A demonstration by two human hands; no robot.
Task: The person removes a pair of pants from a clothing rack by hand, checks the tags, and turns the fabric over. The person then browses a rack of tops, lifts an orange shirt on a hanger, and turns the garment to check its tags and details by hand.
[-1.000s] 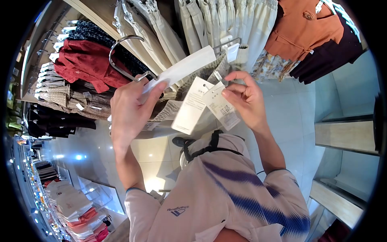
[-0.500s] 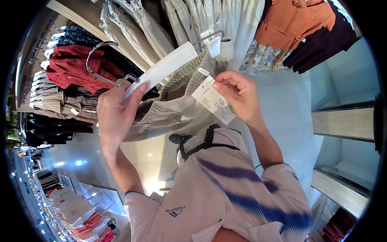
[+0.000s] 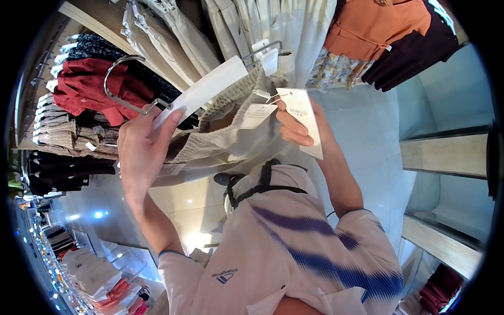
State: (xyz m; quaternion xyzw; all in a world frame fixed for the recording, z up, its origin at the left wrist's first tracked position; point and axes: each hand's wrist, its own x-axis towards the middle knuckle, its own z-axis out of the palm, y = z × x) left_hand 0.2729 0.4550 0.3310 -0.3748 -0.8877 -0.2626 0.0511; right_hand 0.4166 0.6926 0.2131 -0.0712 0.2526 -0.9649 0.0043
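Note:
My left hand [image 3: 143, 152] is closed around a white clip hanger [image 3: 207, 84] near its metal hook [image 3: 108, 86]. From the hanger's clips hang light beige trousers [image 3: 223, 131] with a gathered elastic waistband; a white clip [image 3: 270, 60] shows at the far end. My right hand [image 3: 302, 126] grips a white hang tag [image 3: 303, 118], whose printed side with a brand name faces up. The tag's string runs to the waistband. A second, smaller tag [image 3: 255, 116] hangs beside it, against the trousers.
Pale trousers [image 3: 247, 26] hang on a rail ahead. An orange garment [image 3: 378, 31] hangs at upper right, red clothes [image 3: 89, 89] at left. Wood-edged shelving [image 3: 446, 157] stands to the right. A tiled floor [image 3: 210, 202] lies below.
My right hand has turned the hang tag over, from its text-filled side to the brand side. The smaller tag has come into view. The left hand keeps its hold on the hanger.

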